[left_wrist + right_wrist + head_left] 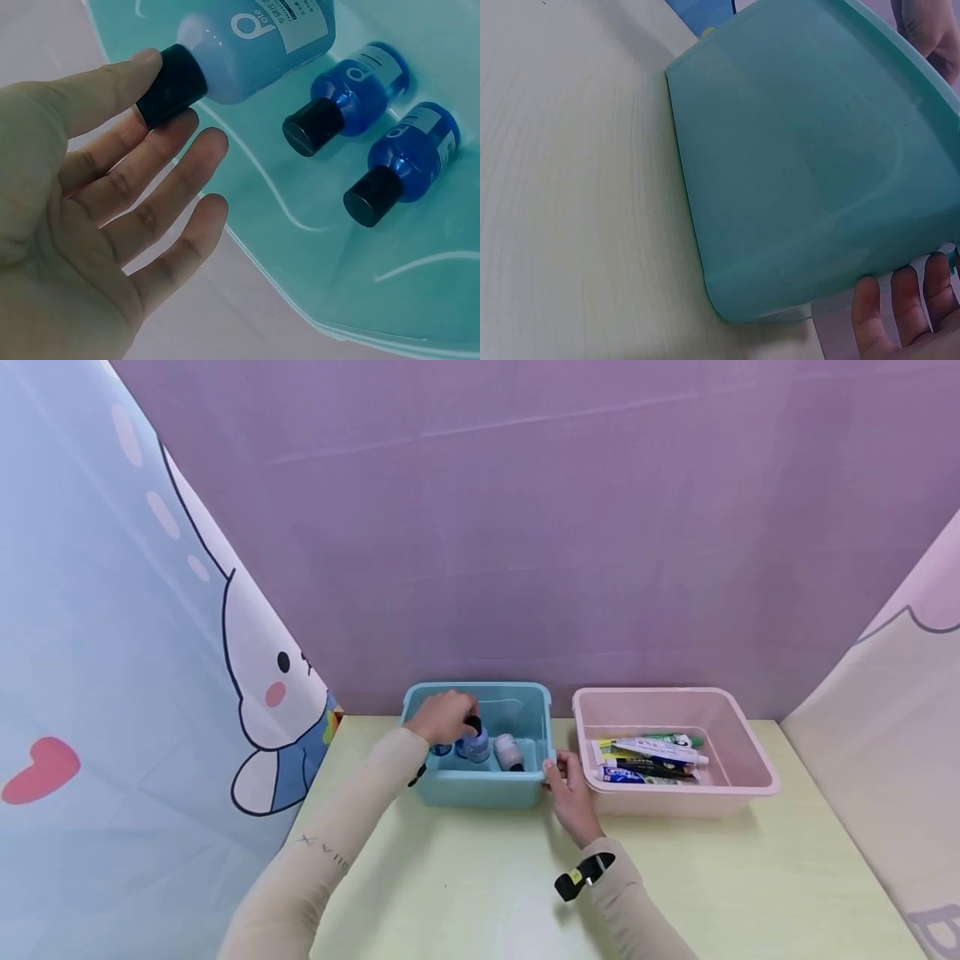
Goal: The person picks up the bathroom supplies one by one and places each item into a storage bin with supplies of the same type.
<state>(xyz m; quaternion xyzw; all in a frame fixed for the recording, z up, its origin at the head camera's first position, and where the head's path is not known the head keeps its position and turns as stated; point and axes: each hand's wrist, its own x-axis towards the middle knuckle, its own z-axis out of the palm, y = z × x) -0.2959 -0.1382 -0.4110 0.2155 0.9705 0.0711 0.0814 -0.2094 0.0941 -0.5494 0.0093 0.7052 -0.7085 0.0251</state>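
My left hand (444, 717) is over the teal bin (480, 789), holding a light blue bottle (476, 747) by its black cap. In the left wrist view, thumb and fingertips pinch that cap (174, 85), and the bottle tilts over the bin. Two darker blue bottles, one nearer (365, 86) and one lower (416, 154), lie inside with black caps. A pale bottle (507, 751) lies at the bin's right. My right hand (573, 800) grips the bin's right edge near its front corner. From the right wrist, its fingers (907, 304) press the outer wall.
Close on the right stands a pink bin (675, 802) with several toothpaste-like tubes (652, 760) in it. Both bins rest on a pale wooden table (480, 877). A purple cloth (525, 543) hangs behind, and a printed cloth (135, 693) hangs on the left.
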